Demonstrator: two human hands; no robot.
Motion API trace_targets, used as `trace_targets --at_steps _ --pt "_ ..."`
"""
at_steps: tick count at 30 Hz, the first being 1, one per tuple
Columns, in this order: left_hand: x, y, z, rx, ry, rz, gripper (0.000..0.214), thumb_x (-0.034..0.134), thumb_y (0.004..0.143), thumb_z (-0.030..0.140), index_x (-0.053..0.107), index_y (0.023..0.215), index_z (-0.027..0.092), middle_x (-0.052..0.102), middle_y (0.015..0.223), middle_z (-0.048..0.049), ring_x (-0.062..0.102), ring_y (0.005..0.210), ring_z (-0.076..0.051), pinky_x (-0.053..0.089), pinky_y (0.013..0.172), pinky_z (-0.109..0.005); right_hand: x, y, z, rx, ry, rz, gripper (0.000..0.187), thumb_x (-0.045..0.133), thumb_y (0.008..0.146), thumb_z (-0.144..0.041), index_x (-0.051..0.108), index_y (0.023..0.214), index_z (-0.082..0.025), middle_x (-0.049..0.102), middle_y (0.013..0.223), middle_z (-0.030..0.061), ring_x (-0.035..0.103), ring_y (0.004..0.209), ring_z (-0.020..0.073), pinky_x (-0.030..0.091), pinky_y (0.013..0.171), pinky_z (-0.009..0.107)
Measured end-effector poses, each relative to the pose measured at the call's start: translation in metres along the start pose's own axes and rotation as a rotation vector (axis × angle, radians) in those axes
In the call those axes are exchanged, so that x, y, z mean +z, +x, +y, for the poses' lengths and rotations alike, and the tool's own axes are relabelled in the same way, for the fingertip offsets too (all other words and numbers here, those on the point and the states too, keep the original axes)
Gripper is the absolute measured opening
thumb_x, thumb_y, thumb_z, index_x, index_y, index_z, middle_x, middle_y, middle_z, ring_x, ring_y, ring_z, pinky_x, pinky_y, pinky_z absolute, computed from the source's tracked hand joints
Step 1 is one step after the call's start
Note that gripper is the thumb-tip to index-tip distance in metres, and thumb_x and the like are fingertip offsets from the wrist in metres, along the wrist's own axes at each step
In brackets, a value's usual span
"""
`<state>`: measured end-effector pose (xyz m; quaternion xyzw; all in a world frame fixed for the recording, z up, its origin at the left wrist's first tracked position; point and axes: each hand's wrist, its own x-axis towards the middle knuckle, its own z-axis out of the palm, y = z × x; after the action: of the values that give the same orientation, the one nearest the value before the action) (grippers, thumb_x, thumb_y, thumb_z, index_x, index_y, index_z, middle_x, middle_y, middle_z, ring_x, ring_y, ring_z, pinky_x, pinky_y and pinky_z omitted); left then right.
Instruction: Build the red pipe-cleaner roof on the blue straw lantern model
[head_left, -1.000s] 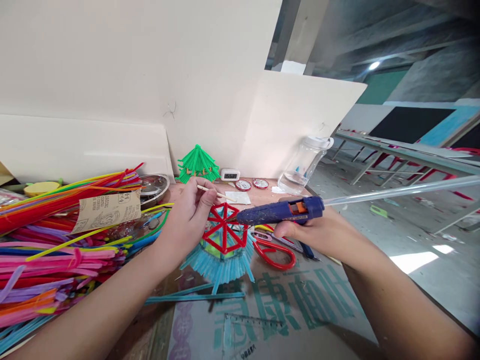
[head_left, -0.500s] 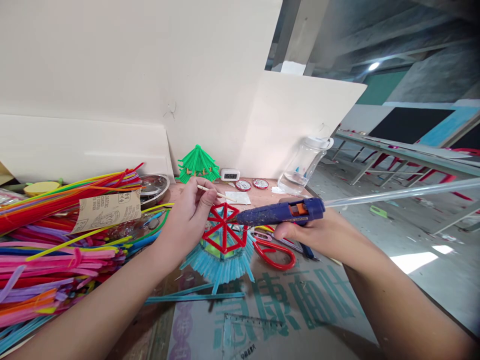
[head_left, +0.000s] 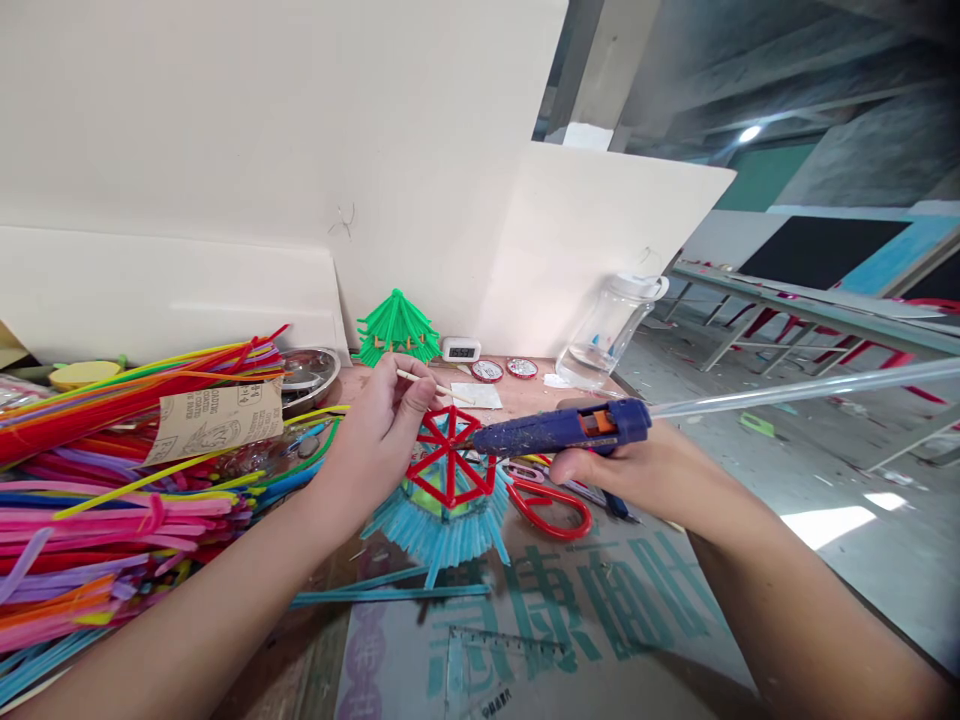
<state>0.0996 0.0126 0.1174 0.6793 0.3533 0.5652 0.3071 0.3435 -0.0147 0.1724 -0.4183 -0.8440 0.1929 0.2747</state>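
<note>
My left hand [head_left: 379,425] pinches a thin wooden stick [head_left: 435,386] and rests against a small model with a red spoked frame [head_left: 448,455] over a fringe of blue straws [head_left: 435,530]. My right hand [head_left: 637,470] grips a blue glue gun [head_left: 559,428], its nozzle touching the red frame's right side. A long clear glue stick [head_left: 802,385] juts out behind the gun to the right.
A heap of coloured pipe cleaners [head_left: 112,480] fills the left of the table. Red-handled scissors [head_left: 551,505] lie under the gun. At the back stand a green straw model [head_left: 396,328], a metal bowl [head_left: 307,375], a small digital clock [head_left: 460,350] and a clear plastic jar [head_left: 607,330]. Printed cardboard [head_left: 570,620] covers the near table.
</note>
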Motion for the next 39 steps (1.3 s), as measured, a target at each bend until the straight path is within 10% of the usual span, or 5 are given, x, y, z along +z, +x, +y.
trace_targets --at_steps 28,34,39 --pt "-0.001 0.001 -0.004 -0.028 0.022 0.023 0.019 0.048 0.098 0.043 0.051 0.098 0.023 0.065 0.094 -0.0015 0.063 0.086 -0.016 0.049 0.078 -0.029 -0.01 -0.005 0.026 0.008 0.164 -0.072 0.044 0.061 0.084 -0.064 0.073 0.078 -0.022 0.072 0.077 0.0029 0.067 0.076 0.0199 0.055 0.072 0.03" --pt "-0.003 0.005 -0.009 -0.087 0.014 0.049 0.022 0.049 0.097 0.044 0.05 0.096 0.022 0.064 0.09 -0.001 0.064 0.082 -0.016 0.051 0.074 -0.029 -0.012 0.006 0.047 0.056 0.551 0.187 0.053 0.055 0.086 -0.068 0.07 0.076 -0.018 0.072 0.077 0.0078 0.063 0.063 0.0174 0.054 0.062 0.03" --pt "-0.002 0.006 -0.008 -0.099 0.008 0.048 0.024 0.05 0.096 0.046 0.05 0.095 0.022 0.062 0.085 0.0002 0.065 0.082 -0.016 0.051 0.074 -0.029 -0.003 0.019 0.088 0.24 0.34 0.338 0.045 0.063 0.082 -0.061 0.071 0.086 -0.017 0.074 0.092 0.0101 0.066 0.083 0.023 0.054 0.081 0.037"
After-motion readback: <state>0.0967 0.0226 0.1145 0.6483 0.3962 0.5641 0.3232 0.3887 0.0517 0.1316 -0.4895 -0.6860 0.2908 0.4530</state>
